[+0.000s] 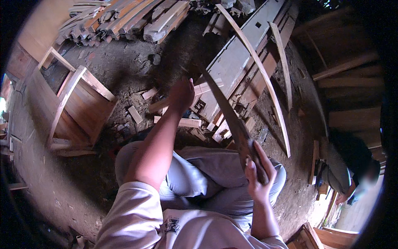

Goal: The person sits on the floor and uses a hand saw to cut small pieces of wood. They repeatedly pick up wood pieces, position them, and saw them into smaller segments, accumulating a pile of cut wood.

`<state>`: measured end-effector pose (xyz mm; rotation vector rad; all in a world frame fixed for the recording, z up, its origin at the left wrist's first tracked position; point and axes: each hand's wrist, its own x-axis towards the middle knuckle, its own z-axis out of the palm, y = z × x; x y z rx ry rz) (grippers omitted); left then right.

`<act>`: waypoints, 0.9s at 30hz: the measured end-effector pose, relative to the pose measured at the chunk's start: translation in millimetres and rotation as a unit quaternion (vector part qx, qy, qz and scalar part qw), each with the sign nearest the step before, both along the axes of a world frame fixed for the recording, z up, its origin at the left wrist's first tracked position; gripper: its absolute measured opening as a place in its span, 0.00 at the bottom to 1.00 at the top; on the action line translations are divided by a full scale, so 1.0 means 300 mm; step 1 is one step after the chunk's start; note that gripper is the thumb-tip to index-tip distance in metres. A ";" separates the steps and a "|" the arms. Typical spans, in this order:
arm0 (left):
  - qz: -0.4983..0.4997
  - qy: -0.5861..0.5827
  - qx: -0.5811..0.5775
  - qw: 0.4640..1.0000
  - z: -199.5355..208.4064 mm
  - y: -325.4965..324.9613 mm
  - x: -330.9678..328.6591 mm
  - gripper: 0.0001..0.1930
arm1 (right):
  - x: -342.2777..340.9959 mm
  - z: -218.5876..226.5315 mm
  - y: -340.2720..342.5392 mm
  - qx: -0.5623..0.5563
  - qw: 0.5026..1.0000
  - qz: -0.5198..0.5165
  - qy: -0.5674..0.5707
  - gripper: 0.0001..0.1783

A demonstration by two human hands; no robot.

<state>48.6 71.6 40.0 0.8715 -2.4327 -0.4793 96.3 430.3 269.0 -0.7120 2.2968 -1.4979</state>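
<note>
My right hand [260, 172] is closed round the handle of a handsaw [226, 103], seen as a long dark blade narrowing toward its far tip. The saw is held up at a slant above my right knee, its tip pointing forward and left. Stretched out ahead, my left hand [182, 94] has its fingers curled, and a wooden strip [207, 87] shows on both sides of it. The underside of that grip is hidden. Below the hand, short wood offcuts [178, 121] lie on the dirt ground, close to a long grey board [236, 54].
Stacked timber [124, 20] lies at the far left, and a wooden frame with panels [78, 108] stands at left. Two thin curved strips [265, 79] rise on the right. Another person [348, 166] sits at the right edge. My crossed legs [207, 170] are beneath my arms.
</note>
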 end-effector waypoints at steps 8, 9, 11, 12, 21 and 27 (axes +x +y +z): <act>0.026 -0.037 0.120 0.992 0.018 0.022 0.030 0.20 | -0.037 -0.141 -0.151 -0.001 0.998 0.053 0.023 0.27; 0.016 -0.028 0.100 0.994 -0.002 0.006 0.032 0.19 | -0.037 -0.144 -0.157 -0.005 0.998 0.061 0.033 0.27; 0.012 -0.038 0.113 0.993 0.023 0.015 0.025 0.19 | -0.043 -0.144 -0.151 -0.006 0.996 0.066 0.058 0.27; 0.024 -0.058 0.143 0.988 0.050 0.020 0.017 0.20 | -0.046 -0.136 -0.145 0.006 0.997 0.066 0.032 0.28; 0.038 -0.114 0.202 0.972 0.046 -0.017 0.020 0.29 | -0.036 -0.099 -0.157 0.077 0.982 0.166 0.050 0.34; 0.042 -0.109 0.241 0.963 0.056 -0.020 0.005 0.30 | -0.050 -0.106 -0.142 0.046 0.975 0.155 0.152 0.33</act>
